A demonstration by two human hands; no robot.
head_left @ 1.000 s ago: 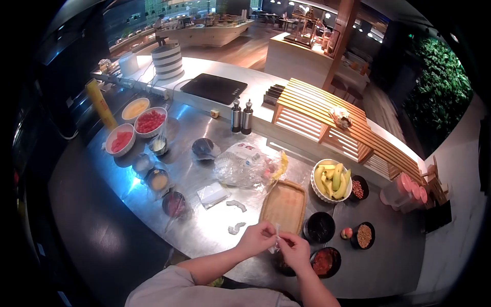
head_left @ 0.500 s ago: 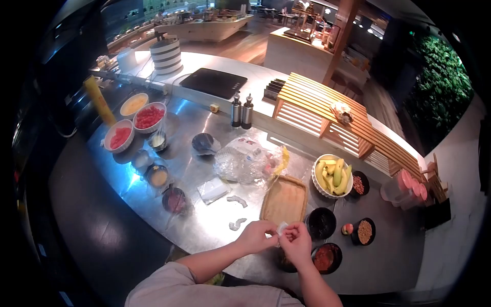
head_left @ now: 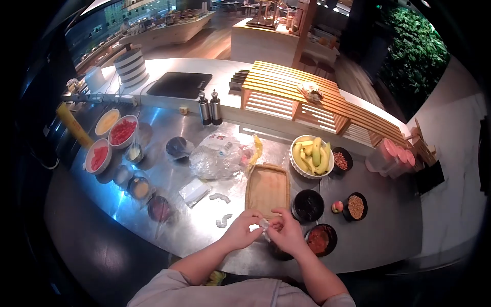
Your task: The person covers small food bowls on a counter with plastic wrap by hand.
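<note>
In front of my body, both hands meet over the near edge of the steel table. My left hand pinches a small whitish, see-through scrap that looks like thin plastic. My right hand has its fingers curled on the other side of that scrap. Just beyond them lies a rectangular woven tray with a tan bottom. To the right are a black bowl with dark contents and a bowl of red sauce. Another dark bowl is partly hidden beneath my right hand.
Two greyish crumpled strips and a white packet lie left of the tray. Behind is a clear plastic bag. A bowl of bananas, a nut bowl and a small round fruit stand right; covered bowls stand left.
The whole view has shifted, so the table things appear further left. My hands stay together at the scrap, and the fingers have changed position slightly around it.
</note>
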